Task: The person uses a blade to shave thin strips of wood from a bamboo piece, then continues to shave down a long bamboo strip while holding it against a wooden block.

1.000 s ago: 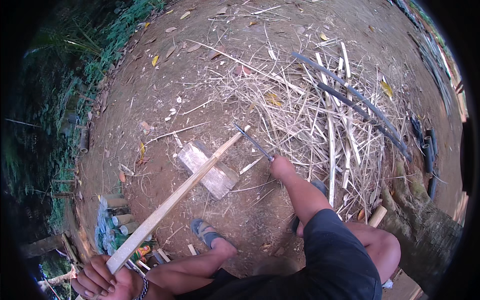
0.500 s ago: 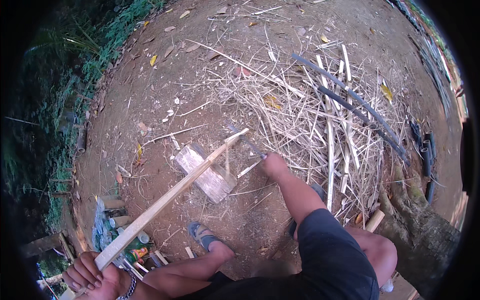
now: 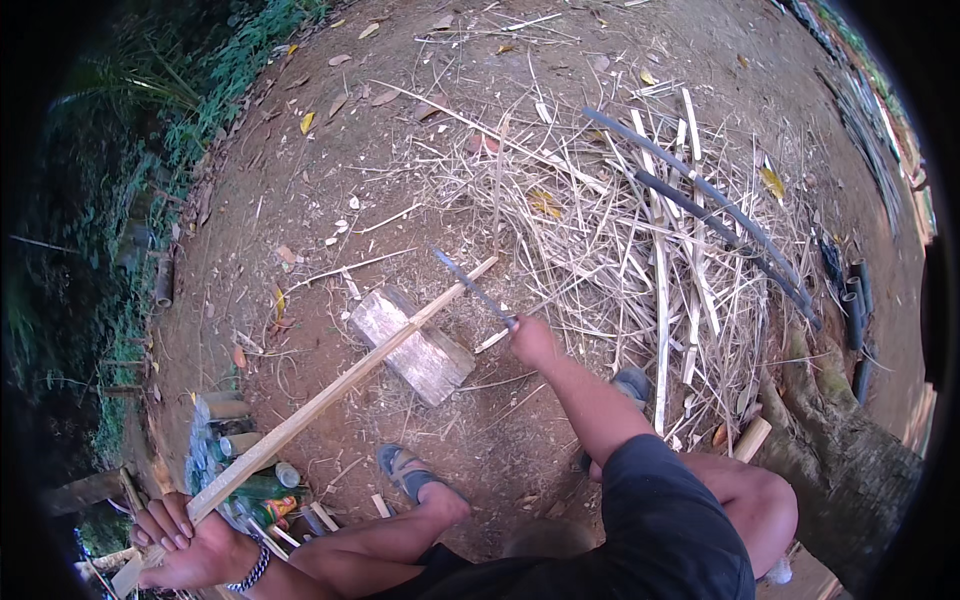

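My left hand (image 3: 190, 545), at the lower left with a chain bracelet on the wrist, is closed round the near end of a long pale strip of split wood or bamboo (image 3: 335, 388). The strip slants up to the right, across a short wooden block (image 3: 435, 368) on the ground, and its far end juts past the block. My right hand (image 3: 534, 343) grips the handle of a long-bladed knife (image 3: 468, 283). The blade crosses the strip near its far end; I cannot tell whether it touches. A thin sliver (image 3: 499, 185) shows just beyond that end.
A heap of shavings and split strips (image 3: 600, 240) spreads to the right, with dark poles (image 3: 700, 185) on it. Plastic bottles (image 3: 262, 487) lie at the lower left. A tree trunk (image 3: 830, 460) stands at the right. My sandalled foot (image 3: 408, 470) is near the block.
My right hand and the knife have moved slightly left and nearer to me. The strip has shifted a little at my left hand. A pale blurred sliver below the blade is gone.
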Tool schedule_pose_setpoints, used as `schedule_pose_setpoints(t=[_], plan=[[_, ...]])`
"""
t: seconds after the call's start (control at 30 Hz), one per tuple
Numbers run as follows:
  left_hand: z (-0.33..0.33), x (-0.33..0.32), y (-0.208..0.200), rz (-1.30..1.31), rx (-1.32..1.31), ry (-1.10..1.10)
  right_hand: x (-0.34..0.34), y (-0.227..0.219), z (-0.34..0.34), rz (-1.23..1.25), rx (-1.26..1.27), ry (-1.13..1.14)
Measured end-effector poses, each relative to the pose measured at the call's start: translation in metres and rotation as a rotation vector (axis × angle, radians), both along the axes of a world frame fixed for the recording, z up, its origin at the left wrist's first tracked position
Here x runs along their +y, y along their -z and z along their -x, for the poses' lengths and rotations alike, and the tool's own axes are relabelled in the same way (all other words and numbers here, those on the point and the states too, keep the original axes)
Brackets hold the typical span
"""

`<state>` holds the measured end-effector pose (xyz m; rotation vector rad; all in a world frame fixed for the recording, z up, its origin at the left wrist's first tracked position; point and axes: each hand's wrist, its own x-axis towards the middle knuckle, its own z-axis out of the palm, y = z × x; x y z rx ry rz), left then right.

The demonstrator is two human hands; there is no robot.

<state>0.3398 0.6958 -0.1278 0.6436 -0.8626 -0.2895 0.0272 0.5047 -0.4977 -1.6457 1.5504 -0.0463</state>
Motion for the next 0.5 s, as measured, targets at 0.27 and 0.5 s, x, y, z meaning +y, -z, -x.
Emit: schedule_pose_setpoints(t=[0.27, 0.5], plan=[[-0.012, -0.002, -0.002, -0.021, 0.044, -0.045, -0.011, 0.002, 0.007, 0.047, 0.048, -0.133], [-0.015, 0.004, 0.0, -0.02, 0.026, -0.017, -0.015, 0.021, 0.027, -0.095, 0.119, 0.017]])
